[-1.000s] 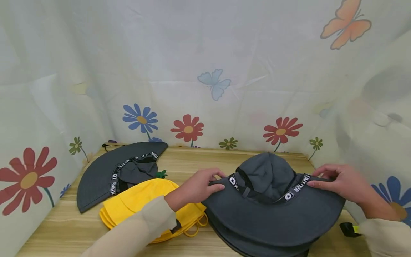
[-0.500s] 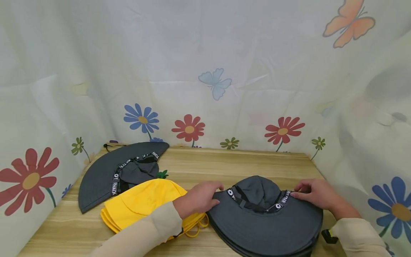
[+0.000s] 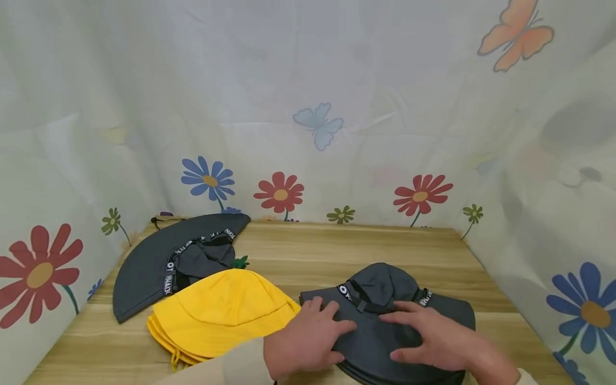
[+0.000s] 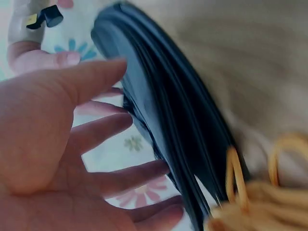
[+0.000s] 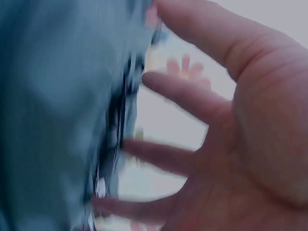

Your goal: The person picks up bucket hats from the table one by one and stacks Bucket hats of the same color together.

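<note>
A stack of folded dark grey sun hats (image 3: 368, 334) lies at the right of the table, crowns toward the back, with black-and-white lettered bands. My left hand (image 3: 310, 337), fingers spread, rests on the left part of the top brim. On the right part of that brim lie the outstretched fingers of my right hand (image 3: 433, 334). Several brim layers (image 4: 163, 91) show edge-on in the left wrist view, the left fingertips right at the top one. In the right wrist view the fingertips meet the hat's brim (image 5: 53, 106) near its band.
Left of the stack are several folded yellow hats (image 3: 223, 302), a cord hanging from their front edge. Another folded dark grey hat (image 3: 151, 262) lies behind them at the left, beside a small green leaf-shaped piece (image 3: 240, 262). A flower-printed curtain (image 3: 375, 160) surrounds the wooden table (image 3: 298, 246).
The top grey hat has come down onto the stack. Both hands have let go of its brim ends and moved inward and nearer, now spread flat over the brim.
</note>
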Motion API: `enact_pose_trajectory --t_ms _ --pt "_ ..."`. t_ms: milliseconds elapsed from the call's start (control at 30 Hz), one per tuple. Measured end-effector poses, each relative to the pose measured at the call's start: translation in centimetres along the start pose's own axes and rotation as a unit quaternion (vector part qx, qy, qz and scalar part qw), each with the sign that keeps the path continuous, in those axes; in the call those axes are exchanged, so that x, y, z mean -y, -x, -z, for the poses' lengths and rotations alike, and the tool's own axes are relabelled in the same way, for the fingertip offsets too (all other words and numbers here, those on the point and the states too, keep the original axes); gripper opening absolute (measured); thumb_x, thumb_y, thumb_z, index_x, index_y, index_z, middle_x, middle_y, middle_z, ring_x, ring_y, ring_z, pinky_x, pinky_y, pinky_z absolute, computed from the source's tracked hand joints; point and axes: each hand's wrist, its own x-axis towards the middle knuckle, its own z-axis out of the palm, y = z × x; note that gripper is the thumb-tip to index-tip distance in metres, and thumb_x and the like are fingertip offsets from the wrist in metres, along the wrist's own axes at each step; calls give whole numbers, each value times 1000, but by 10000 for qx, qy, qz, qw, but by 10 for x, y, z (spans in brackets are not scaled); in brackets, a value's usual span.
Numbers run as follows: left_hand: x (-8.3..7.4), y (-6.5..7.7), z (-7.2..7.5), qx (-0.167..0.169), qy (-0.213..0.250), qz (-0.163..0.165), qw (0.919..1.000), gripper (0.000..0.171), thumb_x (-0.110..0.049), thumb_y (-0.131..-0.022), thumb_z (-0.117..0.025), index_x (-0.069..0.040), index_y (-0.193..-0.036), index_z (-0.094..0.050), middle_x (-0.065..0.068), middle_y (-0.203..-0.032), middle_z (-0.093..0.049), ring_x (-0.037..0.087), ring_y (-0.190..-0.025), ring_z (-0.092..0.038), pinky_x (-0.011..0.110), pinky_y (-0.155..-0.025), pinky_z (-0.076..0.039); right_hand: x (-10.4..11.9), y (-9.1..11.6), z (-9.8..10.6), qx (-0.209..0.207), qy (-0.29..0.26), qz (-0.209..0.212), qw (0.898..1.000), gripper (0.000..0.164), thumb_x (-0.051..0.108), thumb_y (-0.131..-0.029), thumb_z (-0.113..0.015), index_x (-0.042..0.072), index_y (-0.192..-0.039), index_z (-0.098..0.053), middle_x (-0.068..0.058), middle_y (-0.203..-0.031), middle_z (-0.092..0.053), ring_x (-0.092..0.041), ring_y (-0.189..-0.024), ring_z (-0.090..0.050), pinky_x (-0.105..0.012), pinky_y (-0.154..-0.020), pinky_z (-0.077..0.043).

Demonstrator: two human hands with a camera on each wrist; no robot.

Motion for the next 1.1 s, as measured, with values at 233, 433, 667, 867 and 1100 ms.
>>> enact_pose_trajectory --t_ms 233,433,667,867,1100 --pt "-6 -12 -13 630 -28 -460 9970 56 -61 -90 -71 -50 -143 -54 0 -141 -56 34 -121 -54 48 -106 -49 23 -12 -37 279 553 -1156 9914 79 57 -69 -89 42 -141 -59 -11 -163 -37 -66 -140 -30 -77 -90 -45" --pt "4 -18 -10 870 501 -443 9940 61 -56 -91 -72 -46 -147 -51 3 -155 -49 39 -136 -49 50 -113 -45 15 -22 -33 149 568 -1105 9921 82 55 -66 -92 43 -140 -59 -11 -164 -36 -64 -138 -35 -74 -88 -46" --pt "29 19 4 323 989 -66 9945 60 -51 -94 -70 -42 -149 -48 2 -162 -41 40 -149 -36 57 -121 -31 3 -22 -31 -95 459 -911 9947 84 53 -66 -93 39 -142 -59 -14 -164 -35 -66 -135 -37 -68 -83 -49" --pt "68 76 27 -152 1124 1606 9805 66 -52 -87 -77 -33 -146 -55 11 -156 -45 52 -145 -33 76 -116 -18 4 -25 -36 -28 320 -1057 9939 84 50 -65 -94 42 -141 -59 -12 -164 -36 -61 -140 -35 -69 -92 -48" --pt "91 95 8 856 1397 2623 9510 82 -57 -81 -80 -38 -153 -45 20 -160 -37 64 -137 -34 85 -104 -25 -5 -28 -35 -139 282 -870 9957 85 51 -64 -94 42 -140 -59 -15 -164 -35 -63 -138 -35 -70 -86 -48"
